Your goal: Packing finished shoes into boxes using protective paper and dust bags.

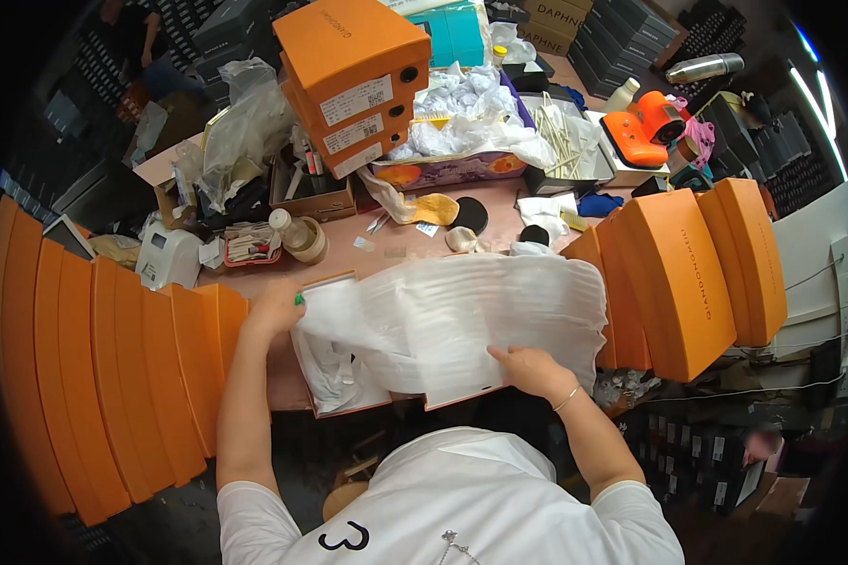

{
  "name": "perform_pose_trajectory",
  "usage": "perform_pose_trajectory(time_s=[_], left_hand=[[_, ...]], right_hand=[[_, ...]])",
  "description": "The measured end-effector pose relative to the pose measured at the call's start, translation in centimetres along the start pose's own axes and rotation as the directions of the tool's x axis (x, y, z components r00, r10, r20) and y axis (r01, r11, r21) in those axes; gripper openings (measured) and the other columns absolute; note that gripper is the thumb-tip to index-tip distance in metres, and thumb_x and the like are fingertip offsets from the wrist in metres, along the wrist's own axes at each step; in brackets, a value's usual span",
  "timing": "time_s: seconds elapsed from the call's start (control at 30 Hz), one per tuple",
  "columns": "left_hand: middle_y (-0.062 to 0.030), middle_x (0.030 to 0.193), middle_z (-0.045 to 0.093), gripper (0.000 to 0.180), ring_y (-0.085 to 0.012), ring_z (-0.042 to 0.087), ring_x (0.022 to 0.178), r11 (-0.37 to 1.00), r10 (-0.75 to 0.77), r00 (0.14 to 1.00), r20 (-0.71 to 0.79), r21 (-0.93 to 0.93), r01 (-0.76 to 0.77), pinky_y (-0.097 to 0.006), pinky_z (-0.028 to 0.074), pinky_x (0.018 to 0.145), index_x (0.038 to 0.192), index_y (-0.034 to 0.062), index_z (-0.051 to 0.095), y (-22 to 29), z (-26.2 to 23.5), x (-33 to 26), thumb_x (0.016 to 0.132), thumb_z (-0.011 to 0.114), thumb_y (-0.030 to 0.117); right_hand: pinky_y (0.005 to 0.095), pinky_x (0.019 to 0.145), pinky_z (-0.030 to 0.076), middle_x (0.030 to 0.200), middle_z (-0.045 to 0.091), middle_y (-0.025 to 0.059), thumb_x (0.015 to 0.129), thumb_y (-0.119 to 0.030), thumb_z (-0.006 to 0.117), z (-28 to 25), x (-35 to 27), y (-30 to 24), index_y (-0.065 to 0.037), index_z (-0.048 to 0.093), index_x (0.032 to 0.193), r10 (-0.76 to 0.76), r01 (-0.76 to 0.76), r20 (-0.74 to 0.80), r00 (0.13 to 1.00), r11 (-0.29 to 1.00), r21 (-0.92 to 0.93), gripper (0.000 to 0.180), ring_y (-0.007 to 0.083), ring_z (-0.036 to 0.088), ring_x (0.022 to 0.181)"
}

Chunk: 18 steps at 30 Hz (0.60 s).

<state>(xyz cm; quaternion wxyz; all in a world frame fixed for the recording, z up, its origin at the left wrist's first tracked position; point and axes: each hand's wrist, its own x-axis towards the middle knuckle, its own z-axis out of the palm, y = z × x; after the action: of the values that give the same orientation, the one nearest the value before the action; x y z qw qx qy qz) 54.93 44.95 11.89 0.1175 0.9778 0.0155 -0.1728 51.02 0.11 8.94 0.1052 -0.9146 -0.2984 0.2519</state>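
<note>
A wide, wrinkled sheet of white packing foam [443, 315] lies across an open shoe box [353, 407] in front of me. White wrapping shows in the box's left part; whatever lies inside is mostly hidden. At the sheet's left end, my left hand [275, 306] is closed with its fingers curled on the foam. Something small and green shows by a fingertip. My right hand [535, 371] rests on the near right part of the sheet, its index finger stretched out over it. Under the sheet's middle, another box edge [462, 397] sticks out.
Orange shoe boxes [122, 377] stand in a row at the left; more orange boxes [674, 282] stand right. A stack of orange boxes [353, 75] rises behind. Further back are a tray of crumpled paper [452, 168], a bottle [301, 237] and an orange tape dispenser [631, 137].
</note>
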Motion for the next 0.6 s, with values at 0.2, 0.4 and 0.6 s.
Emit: perform_pose_trajectory(time_s=[0.2, 0.4, 0.6], left_hand=[[-0.0196, 0.085, 0.065, 0.017, -0.0378, 0.062, 0.086, 0.998, 0.064, 0.982, -0.179, 0.015, -0.062, -0.047, 0.049, 0.075, 0.081, 0.0008, 0.063, 7.4, -8.3, -2.9, 0.076, 0.066, 0.017], [-0.0171, 0.078, 0.065, 0.016, -0.0366, 0.063, 0.083, 0.953, 0.124, 0.992, -0.011, 0.278, -0.116, -0.046, 0.05, 0.073, 0.082, 0.0021, 0.064, 9.4, -8.4, -1.7, 0.076, 0.066, 0.017], [-0.0153, 0.094, 0.064, 0.023, -0.0346, 0.065, 0.083, 0.955, 0.164, 0.881, -0.444, -0.151, -0.254, -0.04, 0.052, 0.07, 0.098, 0.0027, 0.065, 13.2, -5.3, -3.9, 0.078, 0.069, 0.013]], right_hand=[[0.0412, 0.089, 0.047, 0.122, 0.054, 0.0219, 0.082, -0.024, 0.069, -6.0, 3.7, -5.5, -0.008, 0.045, 0.134, -0.119, 0.228, -0.356, 0.927, 0.932, 0.281, 0.059, 0.0382, 0.055, 0.108], [0.0628, 0.107, 0.023, 0.15, 0.024, 0.0239, 0.058, -0.041, 0.086, 7.2, 10.5, -3.9, -0.019, 0.025, 0.148, -0.097, 0.095, -0.005, 0.995, 0.98, -0.173, 0.111, 0.0431, 0.021, 0.139], [0.0635, 0.106, 0.023, 0.148, 0.027, 0.024, 0.062, -0.038, 0.083, 8.3, 10.1, -3.1, -0.018, 0.046, 0.137, -0.069, 0.103, 0.212, 0.975, 0.983, -0.153, 0.086, 0.0443, 0.021, 0.138]])
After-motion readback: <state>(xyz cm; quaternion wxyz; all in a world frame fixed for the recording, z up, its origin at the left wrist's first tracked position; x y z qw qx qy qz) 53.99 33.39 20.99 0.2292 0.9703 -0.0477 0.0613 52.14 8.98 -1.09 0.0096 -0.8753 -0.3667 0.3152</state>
